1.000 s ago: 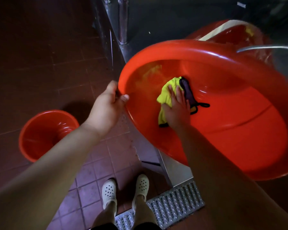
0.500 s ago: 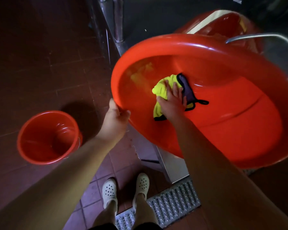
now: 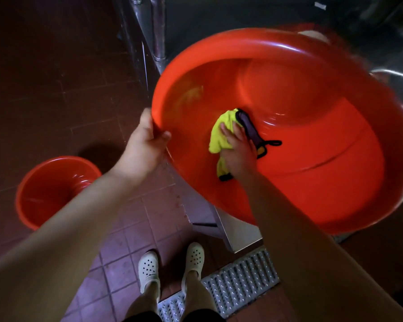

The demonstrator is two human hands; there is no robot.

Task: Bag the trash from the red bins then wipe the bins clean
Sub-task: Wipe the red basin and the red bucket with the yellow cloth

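A big red bin (image 3: 323, 173) is tipped toward me, its mouth filling the right half of the head view. My left hand (image 3: 144, 147) grips its rim at the left edge. Inside, my right hand (image 3: 239, 149) presses a yellow-green cloth (image 3: 219, 138) with a dark purple side and black loop against the bin's inner wall. A smaller red bin (image 3: 49, 189) stands upright on the tiled floor at the left, partly hidden by my left forearm.
Another red bin (image 3: 316, 31) peeks out, blurred, behind the big one. Steel legs (image 3: 157, 29) of a counter rise at top centre. A metal floor drain grate (image 3: 237, 282) lies by my white clogs (image 3: 170, 268). A metal panel (image 3: 237, 231) stands under the bin.
My right hand has slid the cloth down and to the right along the inner wall. My left hand stays on the rim while the bin tips a little.
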